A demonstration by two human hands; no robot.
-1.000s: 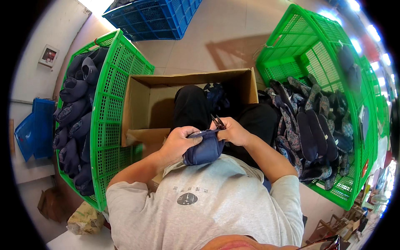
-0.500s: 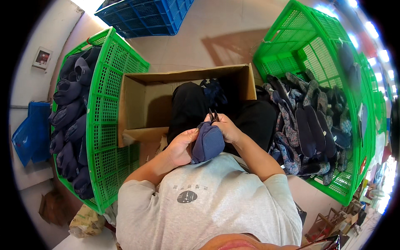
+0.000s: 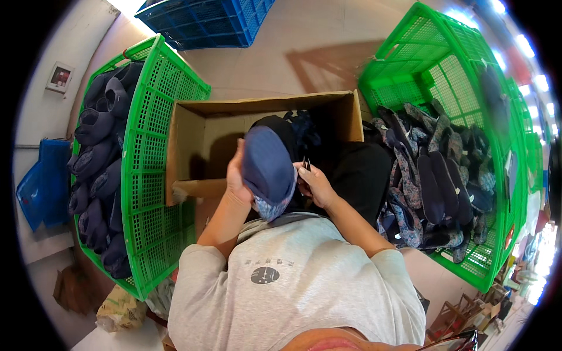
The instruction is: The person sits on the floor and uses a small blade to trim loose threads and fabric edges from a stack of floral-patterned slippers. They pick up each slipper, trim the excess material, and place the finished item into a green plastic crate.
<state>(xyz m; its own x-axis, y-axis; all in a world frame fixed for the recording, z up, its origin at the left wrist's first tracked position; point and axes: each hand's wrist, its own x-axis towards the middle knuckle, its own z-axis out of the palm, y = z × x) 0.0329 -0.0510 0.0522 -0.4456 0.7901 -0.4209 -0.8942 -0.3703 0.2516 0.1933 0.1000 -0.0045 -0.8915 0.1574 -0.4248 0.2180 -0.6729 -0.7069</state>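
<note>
A navy blue cloth slipper (image 3: pixel 268 161) with a patterned, light-flecked part at its near end stands raised above my lap. My left hand (image 3: pixel 237 178) is closed round its left side; some fingers are hidden behind it. Dark pointed snips (image 3: pixel 306 164) rise from my right hand (image 3: pixel 318 186), which is closed on them beside the slipper's right edge. Whether the right fingertips also pinch that edge is hard to make out. Beyond the slipper, dark patterned cloth (image 3: pixel 304 130) lies in the cardboard box (image 3: pixel 190 140) around my knees.
To my left, a green crate (image 3: pixel 140 193) holds stacked navy slippers (image 3: pixel 96 164). To my right, another green crate (image 3: pixel 404 55) holds patterned slippers and dark soles (image 3: pixel 433 184). A blue crate (image 3: pixel 205 26) stands on the floor beyond the box.
The slipper has come up and forward, turning from a bunched shape to show its long smooth face. My left hand moved forward with it; my right hand shifted slightly right with the snips.
</note>
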